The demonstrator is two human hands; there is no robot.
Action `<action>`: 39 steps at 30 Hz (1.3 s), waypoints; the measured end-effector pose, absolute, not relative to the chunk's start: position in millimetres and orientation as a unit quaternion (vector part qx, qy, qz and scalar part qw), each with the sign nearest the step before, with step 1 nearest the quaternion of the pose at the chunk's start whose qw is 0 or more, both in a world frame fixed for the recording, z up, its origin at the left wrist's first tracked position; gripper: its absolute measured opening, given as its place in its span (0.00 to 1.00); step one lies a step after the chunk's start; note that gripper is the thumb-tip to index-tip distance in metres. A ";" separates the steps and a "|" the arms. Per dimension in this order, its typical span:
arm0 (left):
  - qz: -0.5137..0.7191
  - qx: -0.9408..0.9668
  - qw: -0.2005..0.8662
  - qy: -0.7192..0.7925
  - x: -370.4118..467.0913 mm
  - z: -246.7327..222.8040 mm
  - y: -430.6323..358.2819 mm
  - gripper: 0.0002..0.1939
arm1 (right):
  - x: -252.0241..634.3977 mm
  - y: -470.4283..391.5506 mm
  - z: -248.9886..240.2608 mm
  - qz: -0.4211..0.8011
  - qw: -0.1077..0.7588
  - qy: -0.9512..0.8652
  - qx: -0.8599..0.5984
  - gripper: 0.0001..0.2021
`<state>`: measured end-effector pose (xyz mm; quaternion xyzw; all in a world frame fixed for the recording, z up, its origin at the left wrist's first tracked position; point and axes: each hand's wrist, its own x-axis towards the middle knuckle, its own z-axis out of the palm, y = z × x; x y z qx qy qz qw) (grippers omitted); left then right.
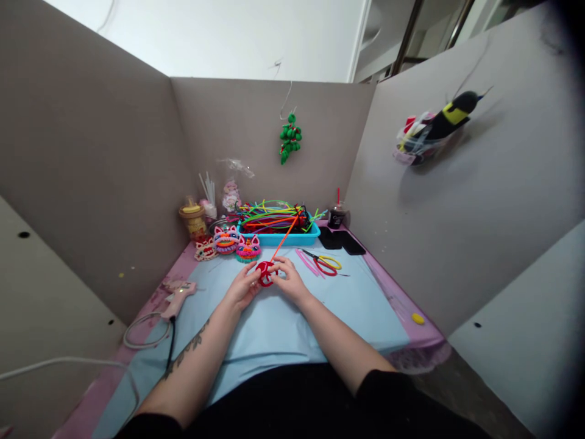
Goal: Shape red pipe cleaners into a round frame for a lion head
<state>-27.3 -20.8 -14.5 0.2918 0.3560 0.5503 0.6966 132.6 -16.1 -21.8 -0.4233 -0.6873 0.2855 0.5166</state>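
Observation:
A small round red piece (265, 274) with pale lines on it is held between my two hands above the blue cloth (361, 311). My left hand (244, 285) grips its left side with fingers closed. My right hand (289, 280) has its fingertips on the right side of the piece. An orange pipe cleaner (284, 239) rises from near the red piece toward the tray. Just behind my left hand sits a pink and orange cat-eared craft piece (248, 249). Scissors with red and yellow handles (325, 264) lie to the right, beside pink strips (307, 262).
A blue tray (278, 240) of coloured pipe cleaners stands at the back. Two black flat objects (342, 240) and a dark cup (337, 216) are right of it. A pink glue gun (178, 299) with its cable lies left. Partition walls enclose the table.

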 end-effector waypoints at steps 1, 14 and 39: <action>0.550 0.287 0.700 0.355 -27.2 -13.9 -21.0 0.26 | 131.2 -18.4 -20.7 0.258 0.512 -0.700 -0.426 0.08; 0.538 0.299 0.696 0.370 -22.9 -13.0 -23.3 0.24 | 122.6 -23.1 -24.9 0.124 0.509 -0.741 -0.420 0.10; 0.541 0.383 0.652 0.368 -17.4 -9.8 -29.2 0.37 | 124.3 -11.7 -30.0 0.316 0.559 -0.616 -0.457 0.04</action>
